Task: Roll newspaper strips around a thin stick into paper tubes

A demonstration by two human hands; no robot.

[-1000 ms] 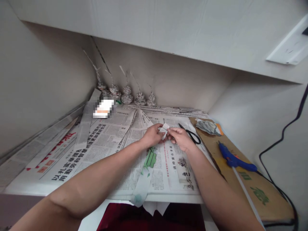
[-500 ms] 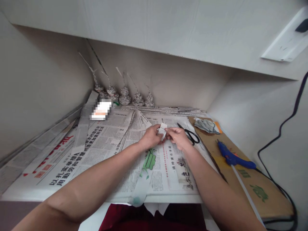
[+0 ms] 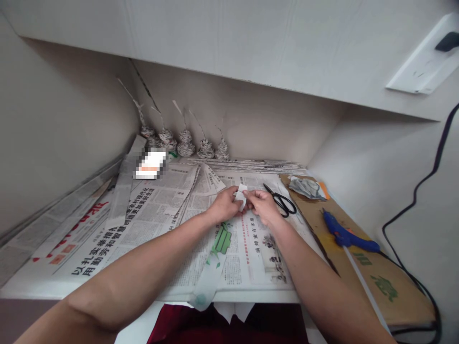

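Note:
Between my two hands is a paper strip point(image 3: 214, 263), whitish with a green printed picture, its upper end standing up pale and plain. My left hand point(image 3: 226, 204) pinches this strip from the left, fingers curled round it. From the other side, the thumb and fingertips of my right hand point(image 3: 263, 205) close on the same upper end. The strip's lower part runs down over the newspaper point(image 3: 132, 229) and hangs at the table's front edge. Just beyond my right hand lie black-handled scissors point(image 3: 285, 204). My fingers partly hide the strip's middle.
Several woven paper gourd shapes point(image 3: 185, 143) stand along the back wall, beside thin rolled paper sticks point(image 3: 251, 165). On the right, a blue glue gun point(image 3: 346, 234) and crumpled paper point(image 3: 308, 187) lie on cardboard point(image 3: 344, 272). A blurred-out bright object point(image 3: 150, 163) sits back left.
My fingers have shifted slightly on the strip, whose upper end has turned a little. The lower end has swung slightly left. The view has tilted slightly.

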